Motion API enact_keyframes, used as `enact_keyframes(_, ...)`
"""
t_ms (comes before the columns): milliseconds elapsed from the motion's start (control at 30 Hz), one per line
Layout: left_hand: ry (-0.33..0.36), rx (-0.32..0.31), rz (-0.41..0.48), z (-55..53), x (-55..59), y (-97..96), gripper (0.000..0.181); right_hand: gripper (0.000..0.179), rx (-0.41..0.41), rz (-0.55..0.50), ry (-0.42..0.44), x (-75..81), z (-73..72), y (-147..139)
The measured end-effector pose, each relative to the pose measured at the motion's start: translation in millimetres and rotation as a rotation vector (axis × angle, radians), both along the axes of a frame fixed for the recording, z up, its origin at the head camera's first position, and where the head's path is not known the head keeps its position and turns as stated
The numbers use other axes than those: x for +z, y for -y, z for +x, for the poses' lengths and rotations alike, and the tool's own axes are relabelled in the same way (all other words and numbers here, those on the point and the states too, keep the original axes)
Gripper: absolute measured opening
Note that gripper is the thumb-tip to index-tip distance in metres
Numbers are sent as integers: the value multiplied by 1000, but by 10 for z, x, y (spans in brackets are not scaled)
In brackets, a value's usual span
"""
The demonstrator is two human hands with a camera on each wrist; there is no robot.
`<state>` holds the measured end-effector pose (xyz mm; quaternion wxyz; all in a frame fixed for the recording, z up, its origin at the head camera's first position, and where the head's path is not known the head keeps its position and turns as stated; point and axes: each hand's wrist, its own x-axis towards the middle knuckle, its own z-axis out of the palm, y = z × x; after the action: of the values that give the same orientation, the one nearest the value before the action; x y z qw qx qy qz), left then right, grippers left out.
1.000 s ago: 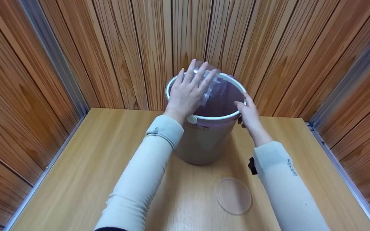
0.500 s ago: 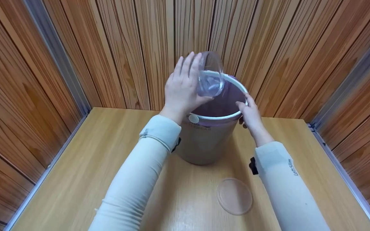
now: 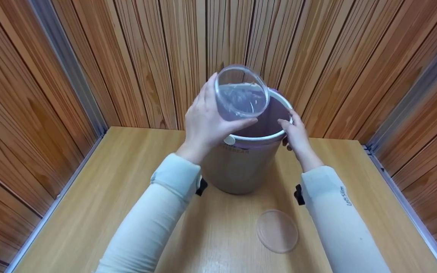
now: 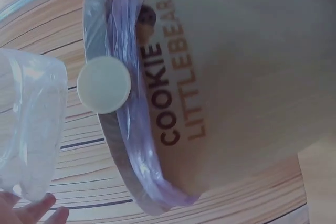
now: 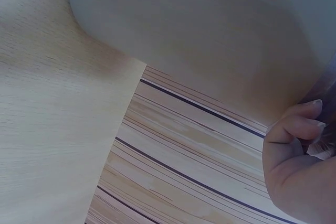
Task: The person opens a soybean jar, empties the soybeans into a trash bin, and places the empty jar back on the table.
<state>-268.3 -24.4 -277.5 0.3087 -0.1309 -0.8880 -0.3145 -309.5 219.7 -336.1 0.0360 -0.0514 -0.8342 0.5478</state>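
My left hand (image 3: pixel 205 121) holds a clear round plastic tub (image 3: pixel 241 98), tilted so its open mouth faces me, above the left part of a trash bin (image 3: pixel 237 170). The tub's inside shows no solid contents. In the left wrist view, the tub (image 4: pixel 37 119) is apart from the bin's rim, with fingertips (image 4: pixel 38 208) at its edge. A purple bag (image 4: pixel 128 77) lines the bin and folds out under its pale rim ring (image 3: pixel 258 138). My right hand (image 3: pixel 296 134) grips the rim at the right; in the right wrist view its fingers (image 5: pixel 302 121) curl there.
A clear round lid (image 3: pixel 277 231) lies flat on the wooden tabletop (image 3: pixel 142 182), in front of the bin and to its right. Behind the bin stands a wood-panelled wall (image 3: pixel 157 57), with panelled walls on both sides.
My left hand has risen from over the bin's mouth and drawn back left, turning the tub so its open mouth faces me. The right hand stays on the rim.
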Motion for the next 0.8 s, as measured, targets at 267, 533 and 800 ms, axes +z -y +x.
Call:
enact_keyframes(267, 57, 1, 89, 176, -158, 90, 127, 62, 0, -27, -3, -19, -15, 13)
enact_keyframes(533, 80, -18, 168, 435, -283, 172, 125, 61, -1, -28, -5, -30, -12, 32)
enact_keyframes(800, 83, -68, 243, 735, -469, 206, 119, 62, -6, -43, -7, -26, -1, -5)
